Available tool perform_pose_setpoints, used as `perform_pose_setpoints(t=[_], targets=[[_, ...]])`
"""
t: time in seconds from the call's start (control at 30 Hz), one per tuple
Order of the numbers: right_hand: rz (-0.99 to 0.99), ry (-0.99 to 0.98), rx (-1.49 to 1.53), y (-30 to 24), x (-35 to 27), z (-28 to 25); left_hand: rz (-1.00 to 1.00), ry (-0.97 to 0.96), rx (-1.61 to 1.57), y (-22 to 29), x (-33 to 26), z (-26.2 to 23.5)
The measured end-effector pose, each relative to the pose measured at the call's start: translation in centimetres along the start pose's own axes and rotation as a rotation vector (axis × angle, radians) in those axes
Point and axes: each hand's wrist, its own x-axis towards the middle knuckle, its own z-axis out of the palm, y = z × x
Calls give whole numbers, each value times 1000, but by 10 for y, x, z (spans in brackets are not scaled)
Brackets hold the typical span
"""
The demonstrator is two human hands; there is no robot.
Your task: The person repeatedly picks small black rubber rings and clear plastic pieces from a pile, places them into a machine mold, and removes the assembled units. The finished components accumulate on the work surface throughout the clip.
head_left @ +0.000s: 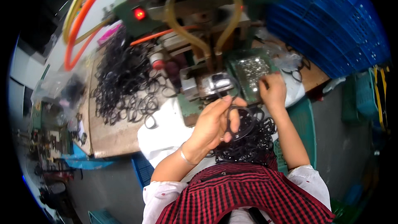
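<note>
My left hand point(213, 124) is closed on a thin black band point(248, 129), a loop hanging from its fingers just in front of the machine's metal fixture point(217, 84). My right hand point(274, 92) rests at the near right edge of a green tray point(239, 76) of small shiny metal pieces point(253, 69). Its fingers are curled together, and whatever they pinch is too small to make out. Below both hands, a heap of black bands point(238, 151) lies over my lap, on white cloth and a red-and-black checked apron point(232, 182).
A big pile of black bands point(124, 87) covers the wooden table point(110, 139) on the left. Yellowish hoses point(172, 18) and an orange hose point(71, 49) run from the green machine point(153, 0). Blue crates point(327, 20) stand at the right; a teal basket point(309, 128) sits beside my right arm.
</note>
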Motion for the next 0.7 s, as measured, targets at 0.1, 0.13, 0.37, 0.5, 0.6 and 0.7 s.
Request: perform_pose_setpoints(t=[0.1, 0.13, 0.37, 0.5, 0.6, 0.7], targets=[[-16, 104, 129, -1, 30, -2, 0, -13, 2, -2, 1, 0], [8, 134, 166, -1, 37, -3, -5, -26, 3, -3, 2, -1], [-394, -109, 11, -16, 31, 17, 43, -118, -31, -10, 7, -8], [-406, -63, -42, -4, 53, 33, 86, -157, 293, -12, -13, -30], [56, -64, 197, -2, 38, 18, 812, 312, 1217, -43, -42, -101], [153, -38, 372, 2, 27, 16, 611, 881, 1980, -53, -74, -161]])
